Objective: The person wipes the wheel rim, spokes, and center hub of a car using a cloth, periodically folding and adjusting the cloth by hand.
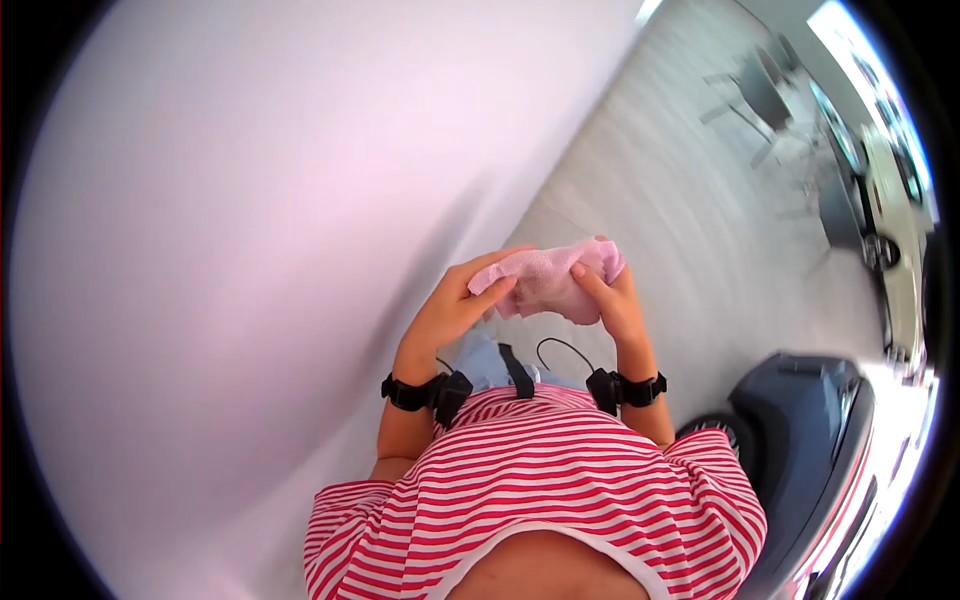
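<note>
A thin, pale pink cloth (550,284) is stretched between my two hands in front of my waist. Its surface looks textured, with a faint darker smudge near the left part. My left hand (452,302) pinches the left end, thumb on top and fingers mostly hidden behind. At the right end, my right hand (618,302) grips the cloth the same way, its thumb pressed on the upper side. Each wrist carries a black strap with a small device.
A large white wall (250,200) rises close on my left. Grey floor (660,170) stretches ahead and right. A dark blue car (800,420) stands near my right side. Farther off are a grey chair (765,95), a glass table (838,125) and a cream car (893,220).
</note>
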Motion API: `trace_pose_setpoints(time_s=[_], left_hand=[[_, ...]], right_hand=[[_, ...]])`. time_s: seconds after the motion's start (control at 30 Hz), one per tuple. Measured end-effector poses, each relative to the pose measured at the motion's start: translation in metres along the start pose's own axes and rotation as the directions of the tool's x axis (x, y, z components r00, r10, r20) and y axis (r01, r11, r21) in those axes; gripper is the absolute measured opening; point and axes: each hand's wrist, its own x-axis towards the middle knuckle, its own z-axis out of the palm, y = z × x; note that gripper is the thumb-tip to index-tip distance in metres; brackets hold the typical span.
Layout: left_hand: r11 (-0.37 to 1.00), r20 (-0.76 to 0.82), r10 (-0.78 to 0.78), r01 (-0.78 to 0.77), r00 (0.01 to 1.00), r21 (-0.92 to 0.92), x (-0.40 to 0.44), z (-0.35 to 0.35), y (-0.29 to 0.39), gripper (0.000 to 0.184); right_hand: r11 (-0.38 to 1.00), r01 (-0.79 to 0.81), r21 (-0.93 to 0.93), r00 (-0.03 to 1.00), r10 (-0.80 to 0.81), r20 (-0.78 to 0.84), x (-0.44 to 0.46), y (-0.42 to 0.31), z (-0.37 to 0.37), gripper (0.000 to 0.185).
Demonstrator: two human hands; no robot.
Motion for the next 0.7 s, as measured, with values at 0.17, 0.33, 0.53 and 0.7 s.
trace_pose_setpoints(time_s=[0.17, 0.33, 0.53, 0.7], left_hand=[[1.000, 0.343, 0.006, -0.007, 0.939, 0.003, 0.111, 0.036, 0.031, 0.033], [0.988, 0.614, -0.136, 0.064, 0.778, 0.138, 0.192, 0.087, 0.038, 0.030], [0.972, 0.809, 0.144, -0.234, 0.570, -0.009, 0.282, 0.191, 0.014, 0.029], [0.959, 0.838, -0.074, -0.191, 0.541, 0.208, 0.371, 0.308, 0.021, 0.030]], right_hand=[[0.998, 0.065, 0.011, 0.979, -0.061, -0.196, -0.011, -0.022, -0.045, 0.029], [0.960, 0.259, 0.104, 0.694, -0.110, -0.711, -0.020, -0.009, -0.085, 0.021], [0.951, 0.284, 0.121, 0.583, -0.071, -0.809, -0.035, -0.024, -0.184, 0.020], [0.941, 0.332, 0.057, 0.495, -0.123, -0.860, -0.017, -0.034, -0.301, 0.020]])
